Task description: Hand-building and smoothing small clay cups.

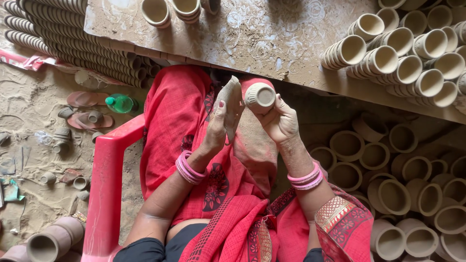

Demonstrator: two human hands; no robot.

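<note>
My right hand (281,121) grips a small unfired clay cup (260,97), fingers curled round its base, mouth tilted away over my red-draped lap. My left hand (219,123) is closed on a flat grey clay-smeared pad (230,104) just beside it. Stacked cups (388,58) crowd the dusty workboard (262,39) ahead.

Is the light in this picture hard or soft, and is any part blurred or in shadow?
Head view: soft, even daylight, no glare; the left hand and right hand with its clay cup are sharp; deeper shadow lies under the clay-smeared board; the cup stacks bend slightly toward the frame edges.
</note>
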